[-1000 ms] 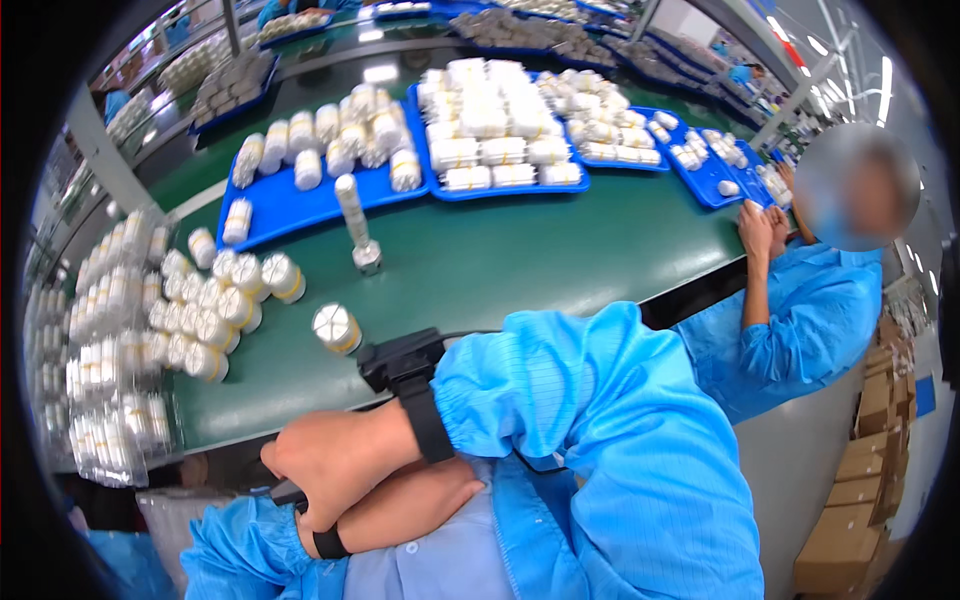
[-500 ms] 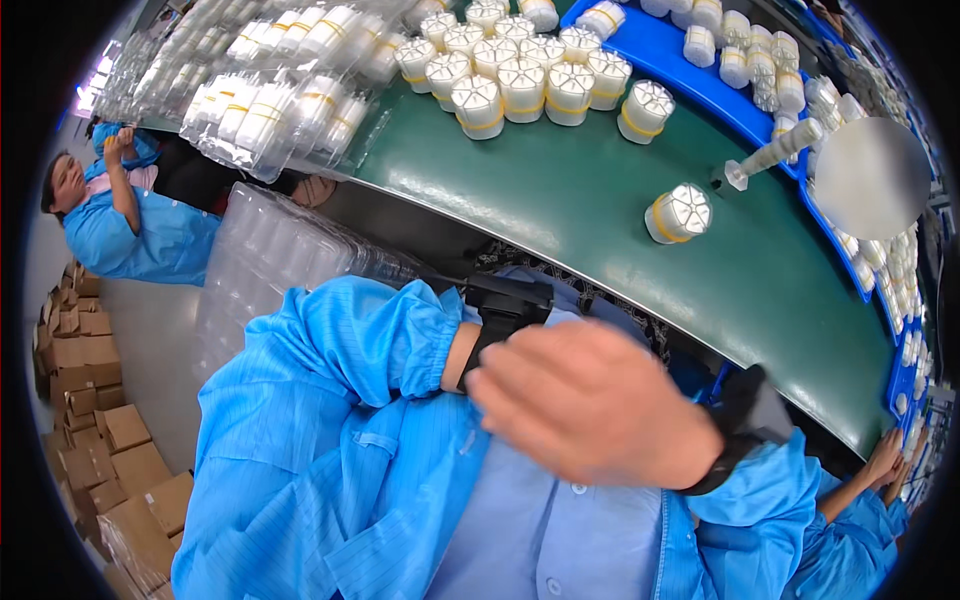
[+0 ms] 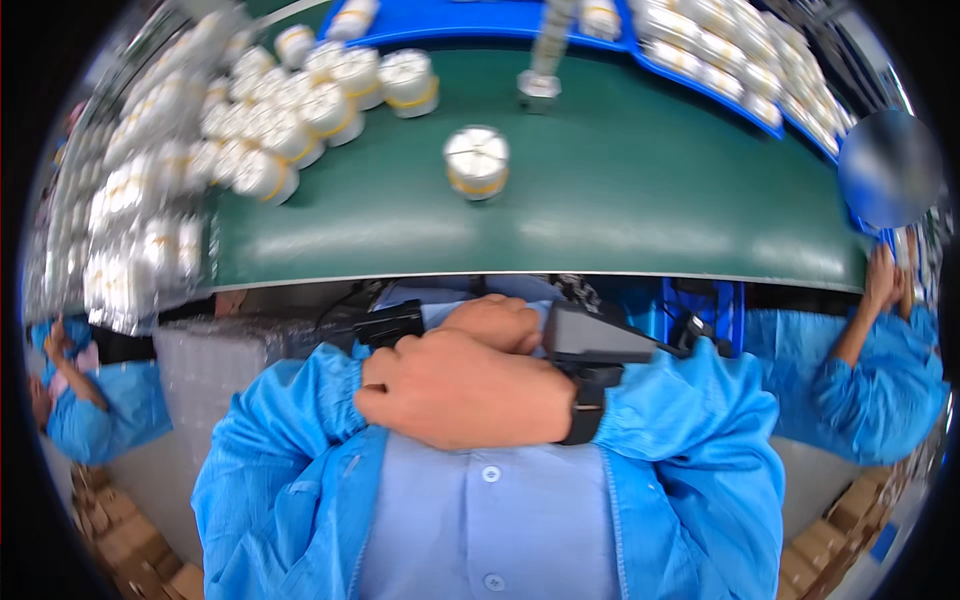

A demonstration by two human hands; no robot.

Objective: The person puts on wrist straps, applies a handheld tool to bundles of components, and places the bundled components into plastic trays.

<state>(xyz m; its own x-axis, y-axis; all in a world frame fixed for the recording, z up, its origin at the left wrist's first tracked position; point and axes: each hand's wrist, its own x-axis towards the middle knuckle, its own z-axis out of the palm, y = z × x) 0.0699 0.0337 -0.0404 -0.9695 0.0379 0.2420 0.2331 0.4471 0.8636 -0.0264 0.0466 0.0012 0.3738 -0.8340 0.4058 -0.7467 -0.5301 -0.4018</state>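
Observation:
My right hand (image 3: pixel 465 390) lies across my left wrist at the front of my body, its fingers curled over the wrist by the blue sleeve cuff. Behind it, partly covered, my left hand (image 3: pixel 500 322) is loosely closed, and no object shows in it. A black strapped device (image 3: pixel 395 325) sits on the left wrist. Another dark device (image 3: pixel 595 338) is strapped on the right wrist with a black band. On the green table (image 3: pixel 620 220) beyond my hands stands a single white, round, segmented bundle (image 3: pixel 477 160) with a yellow band.
Similar bundles (image 3: pixel 330 115) crowd the table's left, beside clear plastic trays (image 3: pixel 130 220) of them. A clear tube (image 3: pixel 550 50) stands near the blue bins (image 3: pixel 480 22) at the back. Co-workers in blue sleeves (image 3: pixel 870 385) flank me; cardboard boxes (image 3: pixel 130 545) lie on the floor.
The view has turned, so the table edge now runs level. My right hand has settled lower over the left wrist, and my left hand has come into sight behind it.

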